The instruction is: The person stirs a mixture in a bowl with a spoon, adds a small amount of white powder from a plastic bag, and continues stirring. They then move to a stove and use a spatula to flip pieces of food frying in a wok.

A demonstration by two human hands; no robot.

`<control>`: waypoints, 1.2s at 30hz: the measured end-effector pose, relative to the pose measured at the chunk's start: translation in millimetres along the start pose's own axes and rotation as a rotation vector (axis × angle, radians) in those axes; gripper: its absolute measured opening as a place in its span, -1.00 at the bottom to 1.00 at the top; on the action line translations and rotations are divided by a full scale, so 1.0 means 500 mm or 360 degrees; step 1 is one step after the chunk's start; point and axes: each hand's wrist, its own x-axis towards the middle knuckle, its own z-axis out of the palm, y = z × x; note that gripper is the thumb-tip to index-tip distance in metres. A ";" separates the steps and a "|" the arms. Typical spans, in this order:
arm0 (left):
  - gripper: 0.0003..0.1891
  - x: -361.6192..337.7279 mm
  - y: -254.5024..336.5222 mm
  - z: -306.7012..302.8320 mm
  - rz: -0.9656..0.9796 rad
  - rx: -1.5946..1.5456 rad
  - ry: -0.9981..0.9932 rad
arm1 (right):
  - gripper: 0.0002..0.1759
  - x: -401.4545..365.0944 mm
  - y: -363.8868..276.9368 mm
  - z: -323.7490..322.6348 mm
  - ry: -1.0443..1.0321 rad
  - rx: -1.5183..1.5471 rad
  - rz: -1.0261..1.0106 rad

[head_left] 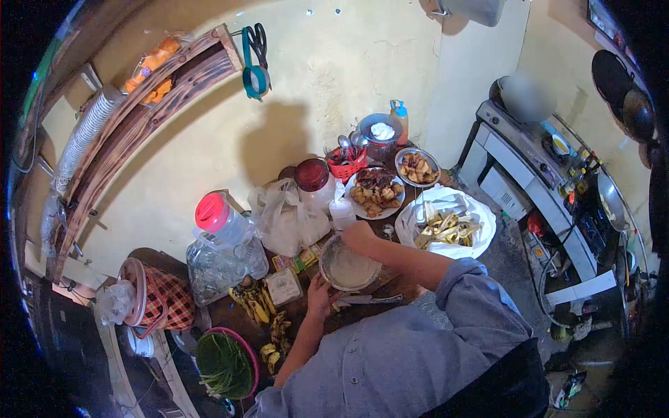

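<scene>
A metal bowl [350,288] with pale, batter-like contents stands on the table in front of me. My left hand [320,297] grips the bowl's near left side. Over its far rim, my right hand [359,239] is closed, and whatever its fingers hold is hidden. A knife [373,299] lies just on my side of the bowl. Left of it sit a white block-like pack [283,286] and a bunch of bananas [252,301]. A white bottle [341,209] stands right behind the bowl.
A plate of fried pieces [376,195], a bowl of browned pieces [418,168] and a red utensil basket [346,167] stand farther back. To the right, a white bag [481,216] holds peels. A pink-lidded jug [223,216] and green leaves [224,366] are leftward.
</scene>
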 end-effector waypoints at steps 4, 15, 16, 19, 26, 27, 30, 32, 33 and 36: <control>-0.53 -0.011 0.005 0.005 0.0011 -0.0009 0.0019 | -0.87 0.017 -0.015 0.054 0.0116 -0.0119 -0.0083; -0.58 -0.024 0.020 0.017 0.0014 -0.0061 0.0002 | -0.89 0.013 -0.003 0.027 -0.0277 -0.0027 -0.0300; -0.58 -0.026 0.021 0.018 0.0019 -0.0063 0.0003 | -0.89 0.012 0.001 0.013 -0.0274 -0.0029 -0.0303; -0.59 -0.030 0.023 0.025 0.0016 -0.0098 0.0007 | -0.88 0.013 0.011 0.005 -0.0036 -0.0099 -0.0108; -0.55 -0.010 0.007 0.004 -0.0012 -0.0091 -0.0044 | -0.89 0.005 0.033 0.003 -0.0104 -0.0120 -0.0309; -0.53 -0.011 0.007 0.007 -0.0037 -0.0132 -0.0026 | -0.89 0.009 0.043 0.005 0.0091 -0.0174 -0.0349; -0.51 -0.021 0.013 0.011 -0.0013 -0.0177 -0.0066 | -0.90 0.027 0.015 0.070 0.0120 -0.0172 -0.0605; -0.52 -0.019 0.011 0.009 0.0011 -0.0166 -0.0053 | -0.90 0.036 0.011 0.053 0.0151 -0.0191 -0.0879; -0.52 -0.018 0.011 0.009 0.0027 -0.0136 -0.0038 | -0.90 0.036 0.005 0.026 0.0185 -0.0194 -0.1138; -0.53 -0.039 0.030 0.021 0.0050 -0.0157 -0.0081 | -0.90 0.043 0.013 -0.010 0.0314 -0.0402 -0.1219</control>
